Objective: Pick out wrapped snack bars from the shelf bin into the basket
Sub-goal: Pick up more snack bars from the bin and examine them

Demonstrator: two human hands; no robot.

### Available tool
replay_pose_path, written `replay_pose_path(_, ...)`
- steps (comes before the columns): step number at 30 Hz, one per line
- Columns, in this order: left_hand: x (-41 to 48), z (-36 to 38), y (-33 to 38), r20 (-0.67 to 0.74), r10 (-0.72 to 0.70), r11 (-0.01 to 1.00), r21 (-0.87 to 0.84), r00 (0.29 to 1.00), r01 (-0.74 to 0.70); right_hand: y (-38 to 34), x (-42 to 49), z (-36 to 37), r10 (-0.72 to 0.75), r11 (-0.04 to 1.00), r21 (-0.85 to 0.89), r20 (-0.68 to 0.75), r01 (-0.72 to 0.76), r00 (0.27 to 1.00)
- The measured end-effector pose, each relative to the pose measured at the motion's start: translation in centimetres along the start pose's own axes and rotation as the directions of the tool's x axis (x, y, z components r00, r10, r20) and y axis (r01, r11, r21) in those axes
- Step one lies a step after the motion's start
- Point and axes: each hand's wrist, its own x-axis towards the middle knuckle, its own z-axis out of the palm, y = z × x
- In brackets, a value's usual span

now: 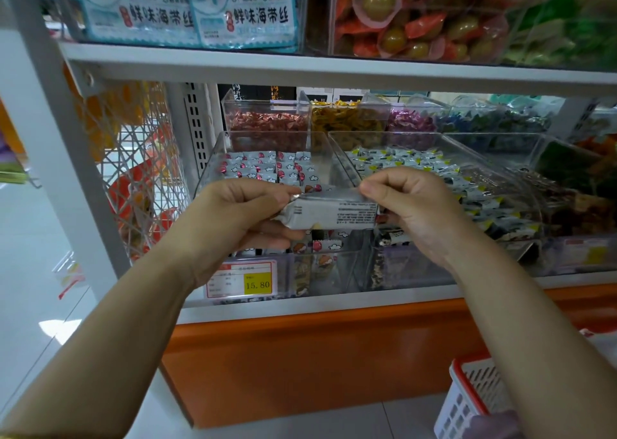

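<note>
Both hands — left hand [240, 211] and right hand [412, 210] — pinch opposite ends of one snack bar [329, 213], long axis crosswise above the shelf bin [213, 158], the basket [467, 402] lying below, nearer the right hand.

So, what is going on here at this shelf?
A person holds one wrapped bar with both hands. The left hand grips its left end and the right hand pinches its right end. The bar is in the air in front of the clear bin, which holds more wrapped bars. The basket is low at the right, and the bar is not yet in it.
</note>
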Motion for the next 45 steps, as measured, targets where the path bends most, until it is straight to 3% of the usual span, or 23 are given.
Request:
replay_pose_path(8,0.1,0.2,-0.3,-0.015,0.024,0.996,0.085,1.000,-0.023,0.0,-0.2,0.8,0.096,0.987,0.131,-0.006,-0.095,0.995)
replay_pose_path(11,0.1,0.5,-0.7,0.009,0.117,0.956,0.269,0.993,-0.115,0.0,-0.1,1.1,0.149,0.969,0.209,-0.070,-0.131,0.986)
replay_pose_path(15,0.5,1.0,-1.2,-0.138,0.149,0.962,0.249,0.979,-0.111,-0.3,-0.3,1.1,0.095,0.902,0.411,0.113,-0.133,0.989)
replay_pose_path(17,0.7,1.5,-1.4,-0.166,0.151,0.960,0.259,0.974,-0.104,-0.3,-0.5,0.8,0.075,0.917,0.383,0.110,-0.112,0.991)
replay_pose_path(19,1.1,2.0,-1.7,-0.168,0.197,0.931,0.341,0.966,-0.130,-0.3,-0.4,0.2,0.073,0.946,0.316,0.008,-0.072,0.997)
replay_pose_path(21,1.5,2.2,-2.2,-0.162,0.286,0.838,0.520,0.945,-0.164,-0.3,-0.4,-0.7,0.072,0.956,0.292,-0.118,-0.034,0.990)
replay_pose_path(23,2.0,2.1,-2.5,-0.034,0.354,0.632,0.745,0.935,-0.212,-0.5,-0.3,-1.8,0.062,0.954,0.298,-0.194,-0.001,0.979)
replay_pose_path(26,2.7,2.1,-3.2,0.183,0.262,0.338,0.902,0.948,-0.268,-0.6,-0.5,-2.5,0.030,0.973,0.232,-0.169,0.010,0.985)
replay_pose_path(29,3.8,2.1,-3.7,0.182,0.230,0.243,0.940,0.956,-0.238,-0.8,-0.6,-2.3,-0.037,0.998,0.046,-0.091,0.041,0.995)
replay_pose_path(31,4.6,2.2,-3.6,0.155,0.284,0.258,0.938,0.946,-0.231,-1.2,-0.7,-2.1,-0.080,0.994,-0.079,-0.043,0.076,0.996)
replay_pose_path(34,5.3,2.0,-3.4,0.067,0.311,0.399,0.896,0.948,-0.194,-1.8,-0.6,-1.3,-0.121,0.949,-0.290,0.010,0.119,0.993)
replay_pose_path(38,5.7,2.1,-3.4,0.059,0.275,0.436,0.882,0.960,-0.179,-2.1,-0.3,1.2,-0.202,0.778,-0.586,0.111,0.228,0.973)
replay_pose_path(41,5.7,2.1,-3.4,0.044,0.294,0.457,0.871,0.955,-0.181,-2.0,-0.2,2.7,-0.209,0.663,-0.686,0.215,0.300,0.954)
replay_pose_path(45,5.5,1.7,-3.3,0.053,0.312,0.464,0.863,0.948,-0.201,-1.3,-0.5,3.9,-0.111,0.622,-0.740,0.239,0.255,0.965)
